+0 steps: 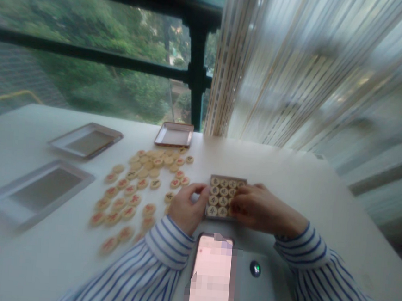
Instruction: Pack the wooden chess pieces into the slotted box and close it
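A small shallow box [224,218] stands in front of me with round wooden Chinese chess pieces [223,201] laid in rows, their dark characters facing up. At its left wall is my left hand [188,207], thumb and forefinger curled together against the edge. My right hand [262,208] lies over the box's right side with bent fingers pressed down among the pieces. Its fingertips and whatever they grip are hidden. Many loose pieces [142,183] are scattered left of my left hand, some with red characters, some with dark ones, others blank side up.
Three shallow trays stand on the white table [53,259]: one at the back [173,144], another at far left [86,140], a third nearer [39,193]. A lit phone [212,267] and a pale device [256,289] lie between my forearms. Striped curtain [296,84] hangs behind.
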The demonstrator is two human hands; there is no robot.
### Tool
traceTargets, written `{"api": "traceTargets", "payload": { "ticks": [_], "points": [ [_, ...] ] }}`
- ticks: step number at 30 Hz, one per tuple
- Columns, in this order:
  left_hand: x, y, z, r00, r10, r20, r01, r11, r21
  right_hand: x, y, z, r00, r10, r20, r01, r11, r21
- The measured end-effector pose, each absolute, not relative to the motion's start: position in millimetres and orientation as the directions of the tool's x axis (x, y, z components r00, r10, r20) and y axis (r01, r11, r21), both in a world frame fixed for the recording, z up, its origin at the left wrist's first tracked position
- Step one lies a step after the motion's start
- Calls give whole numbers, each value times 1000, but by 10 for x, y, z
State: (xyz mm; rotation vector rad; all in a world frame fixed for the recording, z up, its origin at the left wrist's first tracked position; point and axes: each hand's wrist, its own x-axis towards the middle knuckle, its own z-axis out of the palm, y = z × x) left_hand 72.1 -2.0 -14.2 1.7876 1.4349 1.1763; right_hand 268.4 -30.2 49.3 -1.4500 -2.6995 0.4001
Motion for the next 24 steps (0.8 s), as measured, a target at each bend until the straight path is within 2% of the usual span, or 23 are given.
{"api": "traceTargets", "payload": {
  "ticks": [24],
  "points": [
    [723, -22, -138, 45, 961, 272, 470, -260, 843, 2675, -305, 491, -557, 826, -89, 816, 525, -241]
  ]
}}
